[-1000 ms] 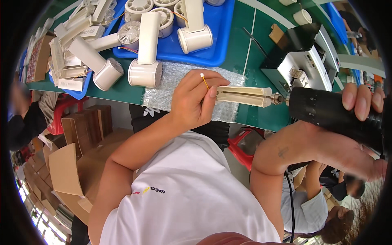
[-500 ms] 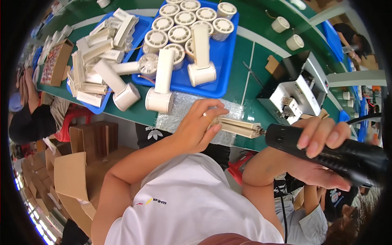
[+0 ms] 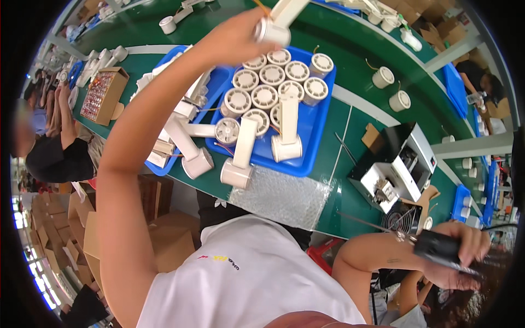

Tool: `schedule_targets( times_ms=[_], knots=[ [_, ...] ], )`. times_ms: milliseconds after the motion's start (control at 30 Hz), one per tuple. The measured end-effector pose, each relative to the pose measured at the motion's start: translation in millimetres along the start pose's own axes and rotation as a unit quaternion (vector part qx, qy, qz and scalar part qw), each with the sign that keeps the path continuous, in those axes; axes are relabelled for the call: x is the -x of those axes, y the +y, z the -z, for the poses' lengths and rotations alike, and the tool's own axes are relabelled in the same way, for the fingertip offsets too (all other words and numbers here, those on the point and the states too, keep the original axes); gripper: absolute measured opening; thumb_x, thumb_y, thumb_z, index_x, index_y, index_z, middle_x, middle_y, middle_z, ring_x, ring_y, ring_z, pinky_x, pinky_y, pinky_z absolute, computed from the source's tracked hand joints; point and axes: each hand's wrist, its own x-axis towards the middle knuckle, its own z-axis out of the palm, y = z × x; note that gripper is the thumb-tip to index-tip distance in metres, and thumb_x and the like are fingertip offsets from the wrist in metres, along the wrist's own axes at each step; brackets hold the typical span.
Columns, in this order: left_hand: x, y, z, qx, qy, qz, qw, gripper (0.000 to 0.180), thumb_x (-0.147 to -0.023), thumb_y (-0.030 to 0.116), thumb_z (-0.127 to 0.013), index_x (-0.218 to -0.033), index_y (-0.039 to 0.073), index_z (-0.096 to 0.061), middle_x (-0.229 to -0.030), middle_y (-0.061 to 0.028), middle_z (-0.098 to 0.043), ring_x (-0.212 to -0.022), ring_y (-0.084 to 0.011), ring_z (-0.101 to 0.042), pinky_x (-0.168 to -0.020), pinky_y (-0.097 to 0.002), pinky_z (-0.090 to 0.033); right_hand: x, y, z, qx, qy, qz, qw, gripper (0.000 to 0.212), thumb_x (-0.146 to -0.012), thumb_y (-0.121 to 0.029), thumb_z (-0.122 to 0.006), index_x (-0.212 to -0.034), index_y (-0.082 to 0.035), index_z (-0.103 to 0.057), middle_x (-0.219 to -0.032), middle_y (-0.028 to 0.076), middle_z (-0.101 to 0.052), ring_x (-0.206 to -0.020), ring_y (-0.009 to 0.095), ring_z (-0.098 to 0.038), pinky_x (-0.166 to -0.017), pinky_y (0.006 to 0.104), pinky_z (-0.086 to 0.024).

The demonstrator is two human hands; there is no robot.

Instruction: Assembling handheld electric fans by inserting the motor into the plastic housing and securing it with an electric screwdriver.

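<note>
My left hand, slightly blurred, reaches over the far side of the blue tray. Its fingers close around the round base of a white handheld fan, whose flat handle points up and away. At the lower right, my right hand grips a black electric screwdriver with its thin bit pointing left. Round white fan housings stand in rows in the tray. Fans with handles attached, such as one at the near edge, rest in front of and inside it.
A bubble-wrap sheet lies along the green table's near edge. A black-and-white machine stands to the right, with tweezers beside it. Leftward are a second blue tray and a carton of small parts. Co-workers sit at left and right.
My left hand has moved from above the bubble wrap to beyond the tray, carrying the fan. The screwdriver has moved down and right, away from the handle. The view has shifted.
</note>
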Motion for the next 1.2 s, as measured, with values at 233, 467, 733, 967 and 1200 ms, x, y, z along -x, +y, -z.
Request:
schedule_targets(
  times_ms=[233, 467, 733, 967, 1200],
  knots=[
    [-121.6, -221.7, -71.0, -0.096, 0.111, 0.089, 0.985, 0.063, -0.074, 0.041, -0.081, -0.124, 0.006, -0.063, -0.109, -0.0188, -0.071, -0.099, -0.0331, -0.070, -0.086, -0.0409, -0.054, 23.0, 61.4, 16.1, 0.277, -0.100, -0.034, 0.955, 0.081, -0.096, -0.062, -0.052, -0.143, 0.000, -0.031, -0.101, 0.015, -0.048, -0.071, 0.019, -0.052, -0.065, 0.0334, -0.042],
    [23.5, 36.2, 23.1, -0.167, -0.137, 0.135, 0.967, 0.054, -0.085, 0.045, -0.073, -0.113, -0.001, -0.065, -0.111, -0.0231, -0.067, -0.105, -0.0357, -0.065, -0.087, -0.0423, -0.052, 18.9, 23.0, 46.9, 0.263, -0.100, -0.100, 0.955, 0.076, -0.090, -0.069, -0.056, -0.127, -0.003, -0.048, -0.103, 0.014, -0.048, -0.082, 0.022, -0.050, -0.071, 0.0341, -0.039],
    [242.6, 72.1, -71.1, -0.122, 0.005, 0.181, 0.976, 0.031, -0.089, 0.023, -0.073, -0.110, 0.002, -0.064, -0.107, -0.0156, -0.068, -0.096, -0.0349, -0.065, -0.085, -0.0391, -0.052, 1.4, 21.8, 39.8, 0.598, 0.053, -0.010, 0.799, 0.080, -0.089, -0.067, -0.050, -0.111, 0.010, -0.057, -0.099, 0.019, -0.061, -0.079, 0.026, -0.054, -0.076, 0.0404, -0.047],
    [297.8, 72.5, -144.0, 0.224, 0.223, 0.162, 0.935, 0.050, -0.077, 0.004, -0.081, -0.120, -0.002, -0.055, -0.126, -0.0192, -0.055, -0.115, -0.0319, -0.059, -0.094, -0.0392, -0.050, 1.5, 65.8, 0.0, 0.633, 0.034, 0.113, 0.765, 0.030, -0.104, -0.035, -0.054, -0.098, -0.006, -0.054, -0.075, 0.008, -0.061, -0.054, 0.012, -0.057, -0.047, 0.0241, -0.049],
    [263.1, 116.2, -139.6, 0.199, 0.044, 0.023, 0.979, 0.043, -0.079, 0.005, -0.076, -0.117, -0.004, -0.058, -0.122, -0.0199, -0.056, -0.107, -0.0326, -0.059, -0.091, -0.0381, -0.049, -5.1, 52.1, 19.2, 0.675, -0.057, 0.186, 0.712, 0.030, -0.104, -0.035, -0.054, -0.098, -0.006, -0.053, -0.072, 0.005, -0.059, -0.054, 0.010, -0.057, -0.047, 0.0228, -0.048]
  ],
)
